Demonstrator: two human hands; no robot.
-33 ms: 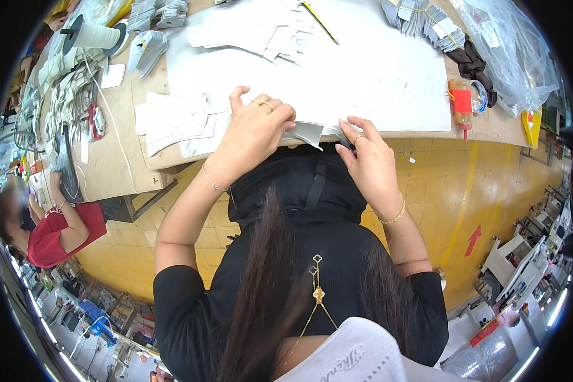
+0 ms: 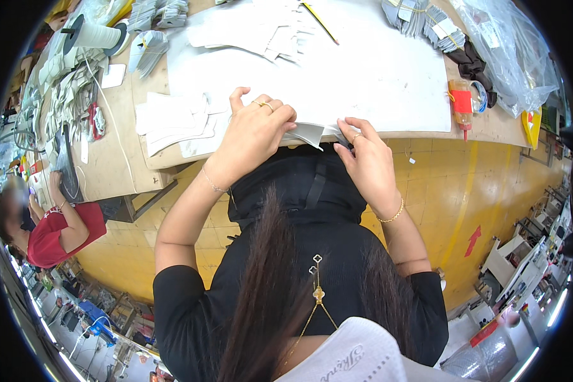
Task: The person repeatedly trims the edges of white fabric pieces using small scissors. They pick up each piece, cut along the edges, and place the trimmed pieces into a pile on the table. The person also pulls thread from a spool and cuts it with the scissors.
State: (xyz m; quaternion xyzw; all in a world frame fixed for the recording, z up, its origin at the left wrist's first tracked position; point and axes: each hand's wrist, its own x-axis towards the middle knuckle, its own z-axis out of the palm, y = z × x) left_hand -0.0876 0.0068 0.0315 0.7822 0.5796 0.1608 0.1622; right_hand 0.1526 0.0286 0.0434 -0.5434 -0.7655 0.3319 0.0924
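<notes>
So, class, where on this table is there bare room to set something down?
Mostly the white sheet, between the yellow pencil and the red-wrapped bottle, beyond the right hand. A smaller patch separates the left hand from the pale cut pieces beyond it. It's crowded at the left end, around the spool, and far right, by the plastic bag.

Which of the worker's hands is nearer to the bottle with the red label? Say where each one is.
Right. The right hand is left of the bottle and closer to the body; the left hand is farther left, beyond the right hand.
</notes>
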